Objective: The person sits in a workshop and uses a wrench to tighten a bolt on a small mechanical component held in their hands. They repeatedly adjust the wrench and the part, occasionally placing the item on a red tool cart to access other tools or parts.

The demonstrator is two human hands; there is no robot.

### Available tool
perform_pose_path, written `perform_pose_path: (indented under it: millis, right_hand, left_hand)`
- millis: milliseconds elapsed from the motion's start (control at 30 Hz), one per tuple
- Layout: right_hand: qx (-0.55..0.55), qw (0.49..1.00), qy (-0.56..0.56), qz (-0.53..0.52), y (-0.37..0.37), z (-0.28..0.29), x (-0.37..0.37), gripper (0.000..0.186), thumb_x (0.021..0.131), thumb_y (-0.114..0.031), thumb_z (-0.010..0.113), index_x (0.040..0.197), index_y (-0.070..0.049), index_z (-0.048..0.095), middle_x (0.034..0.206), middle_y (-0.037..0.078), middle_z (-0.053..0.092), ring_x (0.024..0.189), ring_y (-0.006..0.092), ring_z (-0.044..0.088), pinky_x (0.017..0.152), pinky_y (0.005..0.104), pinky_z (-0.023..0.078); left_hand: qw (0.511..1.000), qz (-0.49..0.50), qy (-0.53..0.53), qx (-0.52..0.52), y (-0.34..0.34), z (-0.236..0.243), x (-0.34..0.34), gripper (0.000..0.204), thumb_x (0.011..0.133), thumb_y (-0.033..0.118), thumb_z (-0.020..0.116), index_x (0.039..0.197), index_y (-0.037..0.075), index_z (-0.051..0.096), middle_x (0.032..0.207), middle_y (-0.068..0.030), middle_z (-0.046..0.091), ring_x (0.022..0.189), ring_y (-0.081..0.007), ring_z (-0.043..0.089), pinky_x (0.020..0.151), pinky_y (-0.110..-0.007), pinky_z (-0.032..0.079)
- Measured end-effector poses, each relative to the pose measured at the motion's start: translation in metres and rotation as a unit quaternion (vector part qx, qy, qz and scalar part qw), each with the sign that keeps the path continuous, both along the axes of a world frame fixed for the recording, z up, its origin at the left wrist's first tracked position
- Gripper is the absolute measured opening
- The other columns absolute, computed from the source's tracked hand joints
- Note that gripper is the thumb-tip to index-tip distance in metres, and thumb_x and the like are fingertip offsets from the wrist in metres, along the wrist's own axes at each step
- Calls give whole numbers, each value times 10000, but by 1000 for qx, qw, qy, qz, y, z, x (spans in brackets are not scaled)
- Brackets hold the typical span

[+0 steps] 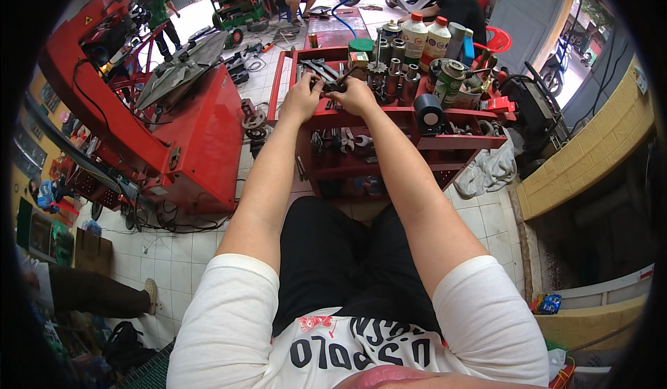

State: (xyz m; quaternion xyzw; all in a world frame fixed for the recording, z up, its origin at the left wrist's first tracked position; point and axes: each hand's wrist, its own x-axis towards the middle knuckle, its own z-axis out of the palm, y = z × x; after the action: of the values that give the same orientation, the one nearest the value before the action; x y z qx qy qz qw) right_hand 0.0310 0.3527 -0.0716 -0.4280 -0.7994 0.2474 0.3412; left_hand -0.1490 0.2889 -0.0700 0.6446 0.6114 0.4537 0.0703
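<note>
Both my arms reach out to a red tool cart. My left hand is closed at the cart's top tray, its fingertips curled around something dark. Beside it, my right hand is also closed, with fingers pinched toward the left hand. A small dark piece shows between the two hands; its kind is too hidden to tell. Just beyond the hands lie several metal hand tools in the tray. Upright metal sockets stand close to my right hand, near a green-lidded container.
Red-capped bottles, a green spray can and a black cylinder crowd the cart's right side. Wrenches lie on its lower shelf. A big red machine stands left. A grey rag lies right. Other people are farther off.
</note>
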Motion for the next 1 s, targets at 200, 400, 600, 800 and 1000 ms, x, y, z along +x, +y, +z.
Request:
perform_pose_path:
  millis: [200, 400, 600, 800, 1000]
  right_hand:
    - [5, 1000, 0, -22, -5, 2, 1, 527, 789, -387, 887, 1174, -53, 751, 1120, 217, 755, 1068, 390, 715, 938, 456, 553]
    - [25, 999, 6, -37, -6, 1, 0, 499, 797, -374, 884, 1159, -59, 748, 1090, 213, 758, 1047, 395, 714, 923, 467, 554]
    - [1, 999, 2, -53, -17, 9, 0, 484, 803, -364, 881, 1158, -62, 752, 1081, 212, 759, 1044, 394, 715, 918, 466, 555]
    - [16, 999, -10, -51, -7, 3, 0, 403, 821, -333, 860, 1149, -117, 766, 1078, 197, 760, 1046, 392, 711, 914, 467, 555]
    - [38, 999, 13, -26, -4, -4, 2, 308, 860, -172, 772, 1163, -115, 771, 1037, 193, 764, 1012, 384, 719, 900, 455, 551]
  left_hand:
    - [996, 28, 49, -72, 7, -2, -5, 400, 1040, 463, 581, 1195, 100, 646, 1011, -225, 748, 1031, -454, 698, 877, -531, 531]
    - [997, 39, 25, -57, 10, -1, -3, 417, 1038, 470, 585, 1176, 83, 653, 1007, -228, 747, 1020, -444, 707, 875, -521, 533]
    - [1000, 15, 4, -22, 16, -11, -12, 321, 1067, 330, 582, 1180, 35, 639, 902, -112, 744, 739, -226, 703, 716, -377, 538]
    - [997, -35, -60, -16, 20, -14, -16, 234, 1040, 217, 626, 1178, 38, 686, 968, -113, 750, 738, -202, 683, 709, -377, 535]
    - [999, -31, -34, 0, 4, 0, -6, 210, 1004, 173, 642, 1158, 76, 747, 1001, -147, 772, 924, -286, 746, 837, -392, 553]
